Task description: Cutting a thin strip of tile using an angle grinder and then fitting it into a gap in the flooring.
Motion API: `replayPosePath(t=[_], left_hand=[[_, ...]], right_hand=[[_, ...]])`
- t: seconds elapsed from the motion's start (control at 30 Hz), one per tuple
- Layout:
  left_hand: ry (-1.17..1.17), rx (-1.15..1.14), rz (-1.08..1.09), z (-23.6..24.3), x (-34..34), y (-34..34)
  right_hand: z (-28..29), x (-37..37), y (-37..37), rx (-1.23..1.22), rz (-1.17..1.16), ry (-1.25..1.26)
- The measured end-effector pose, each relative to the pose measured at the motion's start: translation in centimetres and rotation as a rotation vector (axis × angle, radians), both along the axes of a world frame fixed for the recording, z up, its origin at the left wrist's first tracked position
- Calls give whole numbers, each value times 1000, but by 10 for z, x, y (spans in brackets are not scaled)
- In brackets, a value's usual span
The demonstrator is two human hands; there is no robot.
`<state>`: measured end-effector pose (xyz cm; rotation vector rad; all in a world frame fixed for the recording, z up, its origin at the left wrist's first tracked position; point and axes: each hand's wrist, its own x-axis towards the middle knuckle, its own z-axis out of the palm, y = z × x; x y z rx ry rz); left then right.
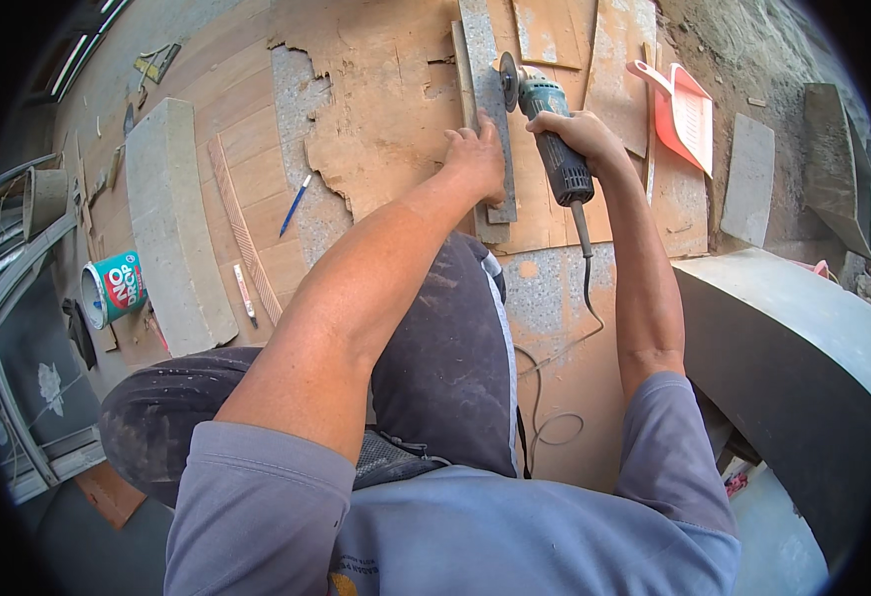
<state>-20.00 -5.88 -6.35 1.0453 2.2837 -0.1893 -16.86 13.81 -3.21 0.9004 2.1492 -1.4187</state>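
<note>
My right hand (582, 137) is wrapped round the body of a teal and black angle grinder (558, 149). The grinder's round disc (509, 81) stands on edge beside a long, narrow grey strip (479, 50), close to its right side; whether they touch I cannot tell. Over the lower part of that strip lies my left hand (477, 159), holding it down with bent fingers. A thinner brownish strip (463, 74) runs along its left side. Under them spreads worn brown sheeting (386, 99) with ragged edges. The power cord (588, 288) trails from the grinder toward my body.
A pink dustpan (689, 117) lies at the right, near a grey slab (749, 179). A curved grey ledge (783, 308) stands by my right arm. At the left are a long concrete-coloured block (172, 219), a teal tin (115, 288), a blue pen (295, 206) and a white marker (245, 295).
</note>
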Motion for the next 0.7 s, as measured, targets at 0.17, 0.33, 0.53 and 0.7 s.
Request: replayPosePath(t=[0.17, 0.33, 0.53, 0.7], left_hand=[[30, 30, 15, -3, -2, -2], [18, 20, 11, -5, -3, -3], [8, 4, -17, 1, -3, -1], [-1, -15, -33, 1, -4, -1]], right_hand=[[9, 14, -11, 14, -11, -15], [23, 36, -24, 20, 6, -17], [21, 63, -26, 26, -22, -60], [20, 83, -31, 23, -17, -100]])
